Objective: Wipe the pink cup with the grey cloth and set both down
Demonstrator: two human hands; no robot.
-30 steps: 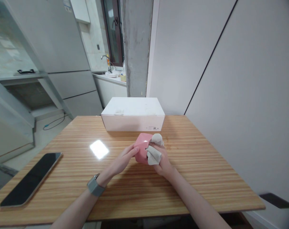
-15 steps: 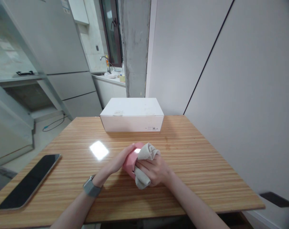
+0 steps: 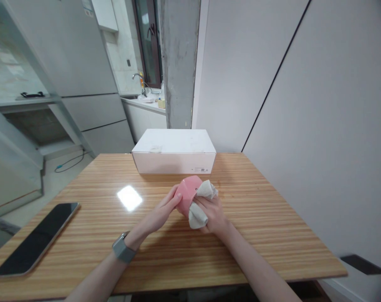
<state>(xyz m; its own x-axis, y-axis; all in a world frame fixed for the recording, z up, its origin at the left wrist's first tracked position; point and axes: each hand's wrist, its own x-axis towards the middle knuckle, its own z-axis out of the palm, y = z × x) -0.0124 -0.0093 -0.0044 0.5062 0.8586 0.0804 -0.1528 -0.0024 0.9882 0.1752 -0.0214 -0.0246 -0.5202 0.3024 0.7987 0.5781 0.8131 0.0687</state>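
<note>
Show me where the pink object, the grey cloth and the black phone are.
pink object (image 3: 186,193): head view, its lit upper face.
grey cloth (image 3: 195,219): head view, its lower fold.
black phone (image 3: 36,239): head view, middle of its screen.

A pink object (image 3: 187,193) and a beige cloth (image 3: 199,205) are seen. The surface (image 3: 272,235) is striped in light wood tones. A white box (image 3: 174,151) and a black phone (image 3: 36,239) are shown.

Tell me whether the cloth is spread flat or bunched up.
Bunched up: the beige cloth is crumpled in the right hand, pressed against the pink object that the left hand holds.
</note>
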